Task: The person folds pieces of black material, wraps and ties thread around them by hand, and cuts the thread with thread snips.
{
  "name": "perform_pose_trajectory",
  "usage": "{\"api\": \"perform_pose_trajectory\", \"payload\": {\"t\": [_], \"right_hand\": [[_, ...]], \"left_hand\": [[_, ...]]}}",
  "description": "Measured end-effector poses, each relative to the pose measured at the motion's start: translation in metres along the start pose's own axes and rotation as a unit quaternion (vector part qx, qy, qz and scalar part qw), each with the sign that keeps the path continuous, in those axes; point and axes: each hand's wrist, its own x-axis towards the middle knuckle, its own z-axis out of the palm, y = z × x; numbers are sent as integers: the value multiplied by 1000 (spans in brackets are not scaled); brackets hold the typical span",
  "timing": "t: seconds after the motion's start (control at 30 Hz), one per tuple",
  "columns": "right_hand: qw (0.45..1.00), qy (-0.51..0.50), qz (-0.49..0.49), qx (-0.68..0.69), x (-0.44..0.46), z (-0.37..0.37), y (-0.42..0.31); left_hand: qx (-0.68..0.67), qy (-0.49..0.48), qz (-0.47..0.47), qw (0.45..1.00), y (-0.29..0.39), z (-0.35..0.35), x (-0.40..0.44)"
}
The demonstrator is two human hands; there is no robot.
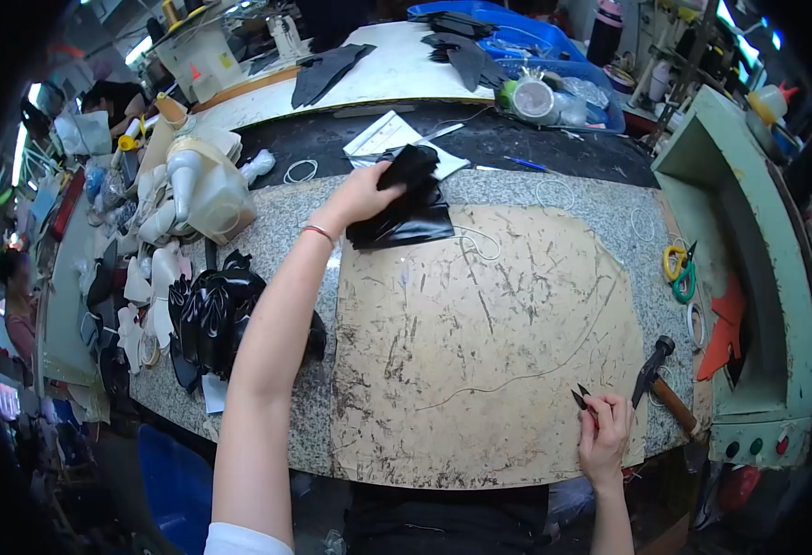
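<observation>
My left hand (366, 196) reaches to the far edge of the worn tan board (480, 314), its fingers closed on a glossy black leather piece (415, 217) that is partly folded. Behind that piece lie white papers (389, 137). Low on the right of the board, my right hand (607, 433) is closed around small snips (581, 397); two dark pointed tips stick out, and the handles are hidden in the palm. A thin cord (494, 380) runs across the board left of the snips.
A hammer (665, 388) lies right of my right hand, with scissors (681, 268) farther back. Crumpled black glossy pieces (216, 310) are heaped left of my left arm. A green metal housing (799, 305) edges the right side; blue bins (572, 97) stand at the back.
</observation>
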Motion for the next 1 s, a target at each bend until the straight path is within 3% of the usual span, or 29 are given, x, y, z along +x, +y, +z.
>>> {"api": "perform_pose_trajectory", "payload": {"t": [0.07, 0.1, 0.23, 0.27, 0.3, 0.4, 0.5, 0.6, 0.73, 0.83, 0.9, 1.0], "right_hand": [[1000, 2, -4, 7, 1, 5, -7], [1000, -3, -12, -21, 5, -13, 6], [1000, 6, -10, -11, 3, -2, 3], [1000, 5, -10, -13, 3, -2, 3], [1000, 3, -13, -11, 2, -3, 3], [1000, 0, -11, -5, 2, -4, 3], [1000, 2, -7, -2, 3, -4, 3], [1000, 15, -15, 3, 2, -1, 2], [1000, 11, -8, 9, -4, 1, 10], [1000, 16, -23, -2, -2, 2, 8], [999, 17, -35, -16, -2, 1, 7], [999, 22, -28, -3, -6, 3, 10]], "left_hand": [[-15, -14, 8, 1000, 12, -27, -7], [41, 31, -5, 999, 23, -6, -6], [263, 92, 139, 950, 32, 13, -40], [262, -2, 27, 965, 36, 30, -47], [284, -26, 20, 958, 40, 38, -59], [271, -138, -7, 953, 37, 23, -51], [202, -151, 4, 968, 33, 4, -41], [219, -109, 19, 970, 27, 11, -34], [119, -28, 14, 992, 62, 1, -53], [203, -95, 71, 972, 98, 5, -105], [236, -194, 83, 949, 100, 33, -141], [182, -6, 161, 970, 103, 46, -159]]}}
